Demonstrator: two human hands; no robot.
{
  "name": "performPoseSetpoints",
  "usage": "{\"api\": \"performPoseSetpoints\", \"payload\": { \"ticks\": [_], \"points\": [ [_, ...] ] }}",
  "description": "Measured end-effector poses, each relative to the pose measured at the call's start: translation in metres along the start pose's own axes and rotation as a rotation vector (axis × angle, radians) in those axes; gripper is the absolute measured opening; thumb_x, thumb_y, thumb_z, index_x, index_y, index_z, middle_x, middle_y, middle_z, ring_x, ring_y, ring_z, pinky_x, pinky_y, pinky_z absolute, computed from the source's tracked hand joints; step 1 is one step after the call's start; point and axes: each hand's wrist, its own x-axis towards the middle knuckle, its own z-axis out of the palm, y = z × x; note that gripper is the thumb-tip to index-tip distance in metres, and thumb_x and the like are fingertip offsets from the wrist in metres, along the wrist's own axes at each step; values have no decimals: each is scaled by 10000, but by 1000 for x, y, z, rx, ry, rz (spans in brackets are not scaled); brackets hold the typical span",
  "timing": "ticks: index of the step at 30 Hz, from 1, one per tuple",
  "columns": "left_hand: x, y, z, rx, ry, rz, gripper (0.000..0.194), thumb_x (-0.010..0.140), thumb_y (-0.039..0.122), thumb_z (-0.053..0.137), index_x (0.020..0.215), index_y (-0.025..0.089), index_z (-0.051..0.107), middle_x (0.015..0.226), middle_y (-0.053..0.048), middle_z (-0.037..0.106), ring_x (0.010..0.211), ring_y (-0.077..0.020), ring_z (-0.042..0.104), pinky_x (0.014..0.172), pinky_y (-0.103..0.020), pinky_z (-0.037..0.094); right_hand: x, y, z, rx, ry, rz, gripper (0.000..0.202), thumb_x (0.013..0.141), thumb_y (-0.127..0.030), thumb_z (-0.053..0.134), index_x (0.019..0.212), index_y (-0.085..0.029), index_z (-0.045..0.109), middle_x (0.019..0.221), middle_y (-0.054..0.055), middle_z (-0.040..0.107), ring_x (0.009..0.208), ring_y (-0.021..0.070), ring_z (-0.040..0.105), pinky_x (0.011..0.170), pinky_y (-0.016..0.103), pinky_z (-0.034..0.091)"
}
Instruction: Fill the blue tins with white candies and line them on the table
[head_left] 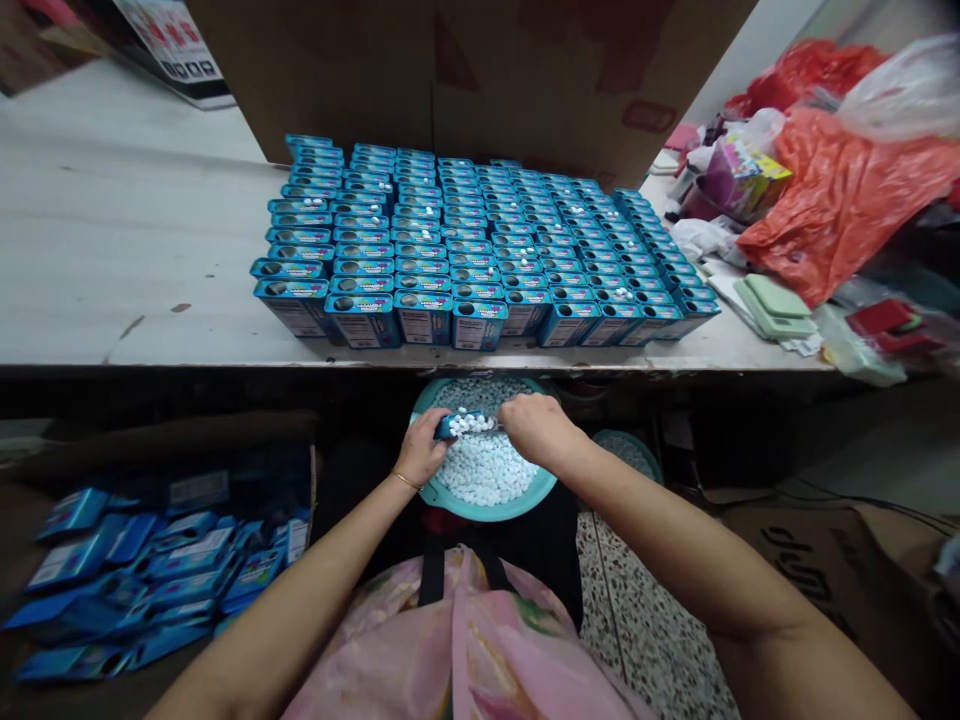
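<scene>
My left hand (421,450) grips a small blue box (445,427) by its side, above a turquoise basin (538,490). White pellets (487,475), like small candies, fill much of the basin. My right hand (536,425) is closed in a fist around what looks like a scoop (493,424), its handle hidden by the fingers. White pellets are heaped at the scoop and the mouth of the box, where the two meet. On the table stand tight rows of upright blue boxes (363,325), with a few pellets lying on some tops.
A large cardboard carton (525,90) stands behind the rows on the white table (135,260). More blue boxes (187,560) lie jumbled in a carton at lower left. Red plastic bags (847,200) and a pale green scale (776,305) are at right. Another basin (630,452) sits below.
</scene>
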Motion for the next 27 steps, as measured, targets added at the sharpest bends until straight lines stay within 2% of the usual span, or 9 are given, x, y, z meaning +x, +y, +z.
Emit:
{"api": "performPoseSetpoints", "payload": {
  "ticks": [5, 9, 12, 15, 17, 19, 21, 24, 27],
  "points": [
    [3, -1, 1, -17, -3, 5, 346, 684, 183, 524, 1028, 201, 488, 982, -41, 547, 923, -193, 510, 827, -334, 400, -3, 4, 8, -14, 119, -45, 229, 772, -102, 389, 809, -150, 609, 808, 118, 635, 761, 223, 607, 635, 309, 449],
    [6, 0, 4, -40, -29, 13, 355, 683, 177, 531, 1035, 196, 485, 985, -49, 548, 920, -195, 513, 829, -343, 401, -5, 3, 10, -1, 133, -41, 218, 781, -118, 391, 788, -150, 607, 798, 112, 629, 749, 208, 598, 627, 285, 439],
    [8, 2, 4, -43, -43, 21, 363, 681, 157, 525, 1040, 196, 487, 994, -51, 550, 936, -198, 511, 847, -352, 393, -11, 7, 7, -3, 137, -38, 238, 800, -130, 372, 820, -155, 607, 824, 113, 622, 780, 203, 584, 636, 271, 430],
    [7, 0, -2, -52, -6, 1, 367, 682, 157, 521, 1044, 208, 493, 1012, -46, 554, 951, -199, 515, 862, -350, 388, -19, 26, 17, 13, 172, 9, 261, 813, -131, 354, 926, -188, 582, 868, 97, 613, 815, 189, 572, 648, 256, 420],
    [4, -2, -8, -74, 13, -25, 361, 691, 185, 524, 1050, 213, 495, 1022, -44, 559, 949, -197, 522, 858, -341, 395, -20, 44, 37, 43, 168, 65, 278, 808, -119, 351, 963, -207, 565, 895, 83, 609, 832, 185, 569, 667, 259, 416],
    [1, -5, -13, -81, 35, -61, 354, 697, 221, 534, 1050, 214, 500, 1019, -38, 567, 939, -194, 527, 857, -338, 395, -13, 57, 68, 102, 106, 138, 293, 797, -92, 345, 953, -192, 572, 917, 88, 608, 845, 189, 568, 694, 271, 416],
    [-3, -8, -16, -88, 55, -95, 349, 700, 244, 541, 1046, 213, 503, 1005, -30, 575, 920, -185, 533, 852, -331, 397, 2, 56, 104, 199, 9, 203, 313, 789, -63, 328, 942, -148, 588, 951, 118, 605, 885, 200, 560, 725, 282, 417],
    [-7, -12, -15, -136, 74, -150, 358, 695, 272, 559, 1041, 208, 492, 952, -18, 584, 857, -161, 551, 802, -295, 421, 33, 29, 149, 266, -43, 196, 328, 789, -66, 337, 954, -148, 610, 943, 114, 623, 910, 198, 560, 755, 278, 422],
    [-8, -13, -13, -184, 85, -194, 370, 680, 293, 586, 1026, 205, 489, 901, -7, 582, 812, -147, 556, 764, -275, 431, 61, -6, 176, 460, -13, 162, 359, 768, -62, 387, 1026, -190, 602, 973, 71, 638, 950, 187, 553, 793, 253, 416]
  ]
}}
